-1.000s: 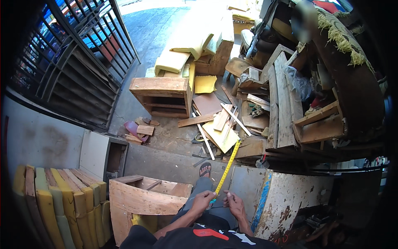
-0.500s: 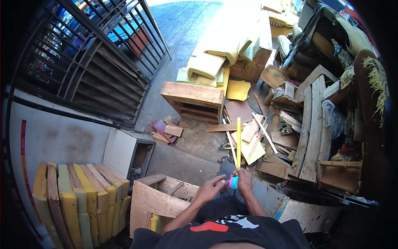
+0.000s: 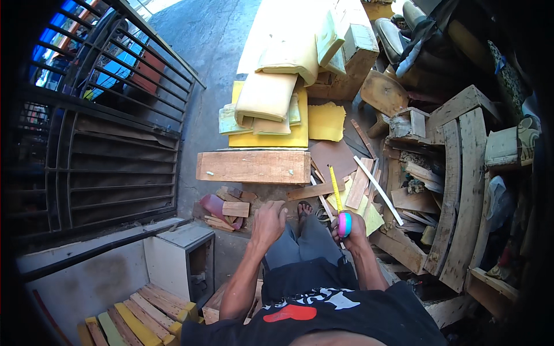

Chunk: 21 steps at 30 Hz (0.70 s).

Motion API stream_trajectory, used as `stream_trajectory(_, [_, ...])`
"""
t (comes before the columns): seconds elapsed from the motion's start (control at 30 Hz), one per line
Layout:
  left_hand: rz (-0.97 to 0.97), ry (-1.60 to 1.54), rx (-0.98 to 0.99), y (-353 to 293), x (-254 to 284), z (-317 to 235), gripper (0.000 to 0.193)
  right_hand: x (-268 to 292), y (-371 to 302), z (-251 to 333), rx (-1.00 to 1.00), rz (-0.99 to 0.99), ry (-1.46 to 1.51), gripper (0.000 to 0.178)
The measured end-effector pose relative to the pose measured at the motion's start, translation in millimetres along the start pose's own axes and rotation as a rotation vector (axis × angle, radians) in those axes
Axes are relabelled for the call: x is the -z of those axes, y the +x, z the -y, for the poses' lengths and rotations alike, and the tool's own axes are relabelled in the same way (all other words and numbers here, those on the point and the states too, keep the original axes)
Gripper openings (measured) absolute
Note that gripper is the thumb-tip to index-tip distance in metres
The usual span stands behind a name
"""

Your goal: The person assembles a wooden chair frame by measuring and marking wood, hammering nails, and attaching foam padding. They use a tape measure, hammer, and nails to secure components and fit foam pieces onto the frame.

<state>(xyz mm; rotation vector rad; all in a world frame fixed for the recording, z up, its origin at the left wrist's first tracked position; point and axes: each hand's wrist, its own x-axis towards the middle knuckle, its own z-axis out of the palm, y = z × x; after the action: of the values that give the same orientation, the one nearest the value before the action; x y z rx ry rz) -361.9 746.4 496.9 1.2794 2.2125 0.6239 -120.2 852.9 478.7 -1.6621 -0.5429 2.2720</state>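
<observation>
Our right hand (image 3: 353,230) grips a round pink-and-turquoise tape measure (image 3: 344,225), its yellow blade (image 3: 335,188) extended forward
The tape measure appears beside our grey-trousered right leg (image 3: 324,242), blade pointing toward a flat brown board (image 3: 337,154); our left hand (image 3: 268,223) looks empty, though we cannot tell how wide its fingers spread; for good control, we should hold steady and keep the blade straight so it does not buckle

This was a furniture and upholstery workshop — folded foam sheets (image 3: 268,98) were piled near rough, bare wooden frames (image 3: 470,193), timber offcuts (image 3: 235,209) littered the concrete floor (image 3: 193,81), a tape measure (image 3: 344,224) was drawn out — with a barred metal gate (image 3: 118,173) alongside.
</observation>
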Motion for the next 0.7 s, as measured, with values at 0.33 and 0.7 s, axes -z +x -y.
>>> stream_trajectory(0.33, [-0.039, -0.031, -0.062, 213.1, -68.0, 102.4, 0.021, -89.2, 83.5, 60.2, -0.131, -0.182, -0.009, 0.029])
stream_trajectory(0.7, [0.132, 0.156, 0.027, 263.4, -119.9, 123.9, 0.016, -133.9, 142.9, 77.0, -0.428, -0.508, -0.367, 0.031])
